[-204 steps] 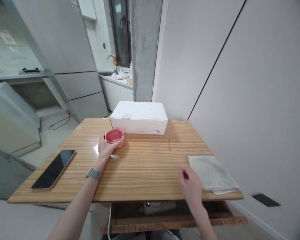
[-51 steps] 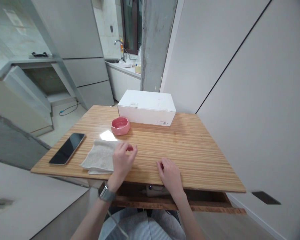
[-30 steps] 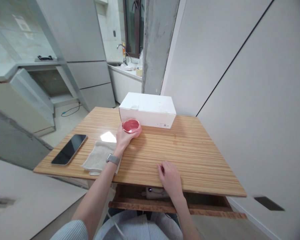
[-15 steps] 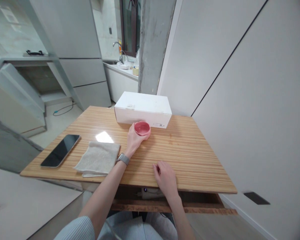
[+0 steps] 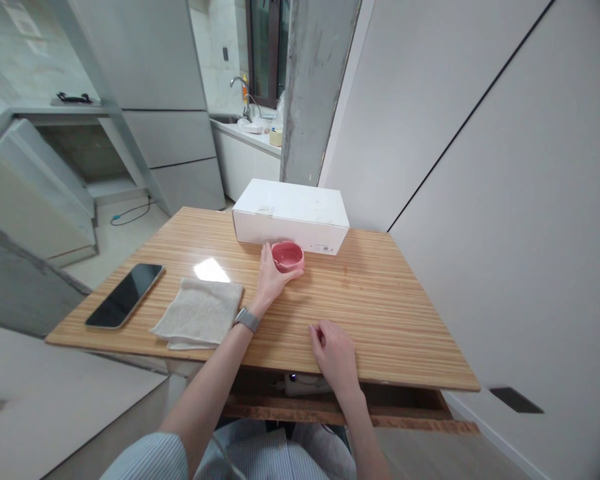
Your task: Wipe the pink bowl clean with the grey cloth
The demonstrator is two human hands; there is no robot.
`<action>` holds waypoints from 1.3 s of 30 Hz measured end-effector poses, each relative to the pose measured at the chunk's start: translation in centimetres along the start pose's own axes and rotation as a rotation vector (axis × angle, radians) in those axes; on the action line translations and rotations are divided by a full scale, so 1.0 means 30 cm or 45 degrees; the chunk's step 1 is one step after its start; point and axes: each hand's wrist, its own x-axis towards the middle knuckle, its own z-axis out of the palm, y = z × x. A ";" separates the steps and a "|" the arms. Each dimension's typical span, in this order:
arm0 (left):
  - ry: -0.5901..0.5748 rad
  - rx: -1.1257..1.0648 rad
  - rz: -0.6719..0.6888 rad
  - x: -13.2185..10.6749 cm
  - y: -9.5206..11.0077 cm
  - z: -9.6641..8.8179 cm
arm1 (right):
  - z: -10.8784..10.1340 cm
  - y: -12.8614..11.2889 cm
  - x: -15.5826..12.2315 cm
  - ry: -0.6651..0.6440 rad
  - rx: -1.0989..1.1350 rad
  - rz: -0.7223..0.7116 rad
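Observation:
A small pink bowl [image 5: 288, 256] stands on the wooden table, right against the front of a white box. My left hand [image 5: 273, 277], with a watch on its wrist, is wrapped round the bowl's near left side. Its thumb lies along the front, and its other fingers are on the left. The bowl's inside faces up and looks pink all over. Close to the table's front edge my right hand [image 5: 334, 353] rests on the wood. Its fingers are curled in, and nothing shows in them.
A folded grey cloth [image 5: 200, 313] lies left of my left forearm, with a black phone [image 5: 125, 297] farther left. The white box [image 5: 291, 217] stands at the table's far edge. Below the front edge, an open drawer [image 5: 400, 400] holds a white power strip [image 5: 305, 385].
The view has shifted slightly. My left hand stays at the bowl, its thumb a little straighter along the front. My right hand has kept its place on the table.

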 end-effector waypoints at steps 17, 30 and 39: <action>-0.024 0.845 0.051 -0.466 -0.034 -0.428 | -0.028 -0.026 0.002 0.030 0.881 0.414; -0.453 0.078 0.283 -0.508 0.293 -0.056 | -0.082 -0.041 0.005 -0.508 2.419 1.006; -0.303 -0.161 0.199 -0.278 0.243 -0.119 | -0.057 -0.021 0.009 -0.291 2.429 1.235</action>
